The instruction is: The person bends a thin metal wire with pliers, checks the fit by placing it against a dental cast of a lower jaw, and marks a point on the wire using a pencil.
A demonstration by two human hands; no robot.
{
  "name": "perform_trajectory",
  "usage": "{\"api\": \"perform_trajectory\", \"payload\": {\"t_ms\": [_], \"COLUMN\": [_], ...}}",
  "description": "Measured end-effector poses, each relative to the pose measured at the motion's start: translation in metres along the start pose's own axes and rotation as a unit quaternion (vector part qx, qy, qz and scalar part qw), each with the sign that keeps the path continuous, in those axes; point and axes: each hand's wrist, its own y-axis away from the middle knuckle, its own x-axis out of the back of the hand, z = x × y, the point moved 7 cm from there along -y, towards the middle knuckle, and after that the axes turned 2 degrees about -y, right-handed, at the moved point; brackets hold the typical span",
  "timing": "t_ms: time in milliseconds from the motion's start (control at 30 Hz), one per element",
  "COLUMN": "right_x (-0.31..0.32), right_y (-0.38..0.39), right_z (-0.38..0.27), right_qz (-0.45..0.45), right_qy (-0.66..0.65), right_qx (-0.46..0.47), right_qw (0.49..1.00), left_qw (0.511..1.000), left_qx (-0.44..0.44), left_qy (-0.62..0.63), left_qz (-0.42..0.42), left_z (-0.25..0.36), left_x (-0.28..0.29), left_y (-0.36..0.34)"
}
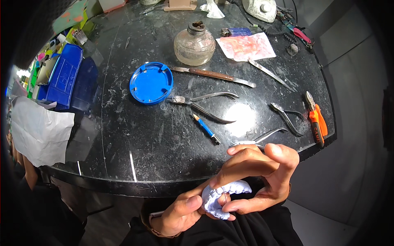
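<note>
A pale lavender dental cast point(212, 199) with a row of teeth is held over my lap, just in front of the table edge. My left hand point(180, 215) grips it from the left, the thumb pressed on its side. My right hand point(262, 172) curves over it from the right. Its thumb and a bent finger touch the cast at opposite sides of the arch, while the other fingers are raised. A thin line like a wire shows inside the arch, too fine to make out. Just beyond the right fingers lie metal pliers point(269, 134), partly hidden by them.
On the black table point(164, 158) lie a blue pencil point(206, 129), open pliers point(197, 104), a blue round lid point(151, 83), a wooden-handled knife point(217, 74), small pliers point(287, 118) and orange-handled cutters point(317, 119). Behind stands a glass burner point(194, 46). White paper point(43, 131) lies left, near another person's arm point(29, 170).
</note>
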Motion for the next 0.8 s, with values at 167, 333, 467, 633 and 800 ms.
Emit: {"api": "perform_trajectory", "payload": {"t_ms": [167,333,467,633,800], "right_x": [-0.0002,0.0007,-0.0005,0.0003,-0.0019], "right_y": [-0.0021,-0.0006,0.0017,0.0037,0.0012], "right_z": [-0.0032,-0.0063,-0.0059,-0.0074,-0.0065], "right_qz": [-0.029,-0.013,0.001,0.017,0.004], "right_qy": [0.000,-0.009,-0.012,-0.001,-0.006], "right_qx": [-0.016,-0.005,0.008,-0.006,-0.005], "right_qw": [0.999,1.000,1.000,1.000,1.000], "left_qw": [0.991,0.998,0.997,0.996,0.994], "left_qx": [0.027,-0.003,0.007,0.022,0.037], "left_qy": [-0.107,-0.056,-0.070,-0.086,-0.098], "left_qz": [0.072,0.028,0.013,0.024,0.036], "left_z": [0.0034,0.0003,-0.0004,-0.0019,0.0020], "left_x": [-0.0035,-0.0027,0.0011,-0.0005,-0.0023], "left_y": [-0.0012,0.0006,0.0033,0.0013,0.0040]}}
